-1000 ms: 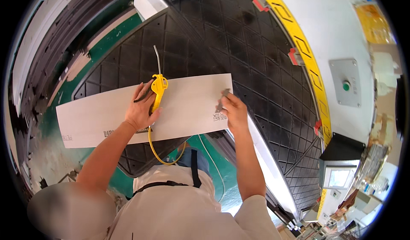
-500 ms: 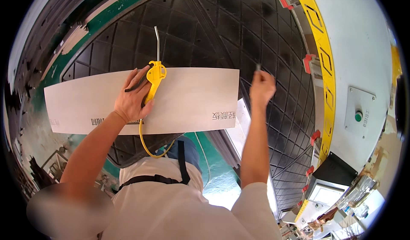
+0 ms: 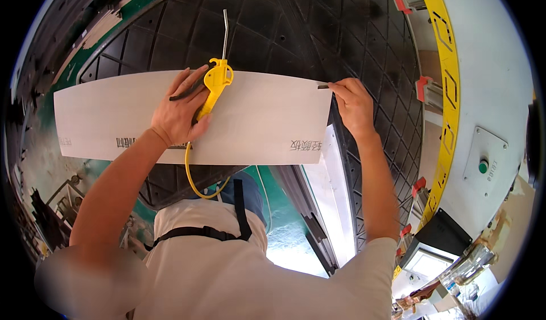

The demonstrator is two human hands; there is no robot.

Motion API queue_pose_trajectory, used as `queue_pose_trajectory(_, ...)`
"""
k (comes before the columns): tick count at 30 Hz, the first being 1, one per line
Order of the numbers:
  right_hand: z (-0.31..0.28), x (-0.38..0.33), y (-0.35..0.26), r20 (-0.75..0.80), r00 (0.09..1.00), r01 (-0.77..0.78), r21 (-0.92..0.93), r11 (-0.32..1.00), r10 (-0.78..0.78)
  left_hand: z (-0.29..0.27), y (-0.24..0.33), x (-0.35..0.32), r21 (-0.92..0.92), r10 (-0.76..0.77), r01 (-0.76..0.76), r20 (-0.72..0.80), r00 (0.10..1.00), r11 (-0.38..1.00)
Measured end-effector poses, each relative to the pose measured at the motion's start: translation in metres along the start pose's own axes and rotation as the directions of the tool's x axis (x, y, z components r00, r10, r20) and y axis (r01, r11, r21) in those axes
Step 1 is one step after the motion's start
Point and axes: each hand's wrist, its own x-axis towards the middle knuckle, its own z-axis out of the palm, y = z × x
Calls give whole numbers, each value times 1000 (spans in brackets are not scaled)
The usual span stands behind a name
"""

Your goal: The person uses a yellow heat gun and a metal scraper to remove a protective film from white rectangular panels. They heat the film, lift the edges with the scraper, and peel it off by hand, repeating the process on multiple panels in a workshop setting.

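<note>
A long pale board point(image 3: 267, 115) with dark print lies crosswise in front of me. On its left-middle part rests my left hand point(image 3: 181, 112), fingers wrapped round a yellow air blow gun point(image 3: 214, 91). The gun's thin metal nozzle point(image 3: 226, 32) points away from me, past the board's far edge. From its grip a yellow hose point(image 3: 193, 186) curves down towards my waist. At the board's far right corner, my right hand point(image 3: 354, 104) pinches a small dark strip-like piece point(image 3: 323, 87), which lies over the board's edge. What exactly the piece is cannot be made out.
Beneath the board is a black grid-grooved table point(image 3: 296, 35). Along the right runs a yellow slotted rail point(image 3: 452, 87) with red-tipped clamps point(image 3: 422, 88), beside a pale machine housing with a green button point(image 3: 483, 166). Metal profiles point(image 3: 307, 206) lie right of my waist.
My right hand has come from beyond the board's right end to its far right corner with the small piece. The left hand keeps its grip on the blow gun over the board.
</note>
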Motion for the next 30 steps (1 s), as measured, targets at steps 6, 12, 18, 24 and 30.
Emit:
queue_pose_trajectory(6, 1, 9, 2, 36, 993, 115, -43, 992, -114, 1, 0, -1, 22, -24, 24, 19, 1000, 999)
queue_pose_trajectory(12, 2, 0, -6, 57, 994, 96, -82, 992, -91, 3, -2, -1, 28, -18, 17, 4, 1000, 999)
queue_pose_trajectory(18, -16, -79, -46, 221, 974, 51, -44, 998, -40, 5, 0, -3, 15, -5, 5, -43, 999, 1000)
queue_pose_trajectory(24, -30, -127, -64, 299, 952, 36, 102, 994, -65, 3, 1, -3, 8, -15, 15, -42, 999, 1000)
queue_pose_trajectory(30, 1, 4, -8, -30, 1000, 3, -10, 1000, -4, 6, -1, -2, 44, 11, -9, -52, 999, 999)
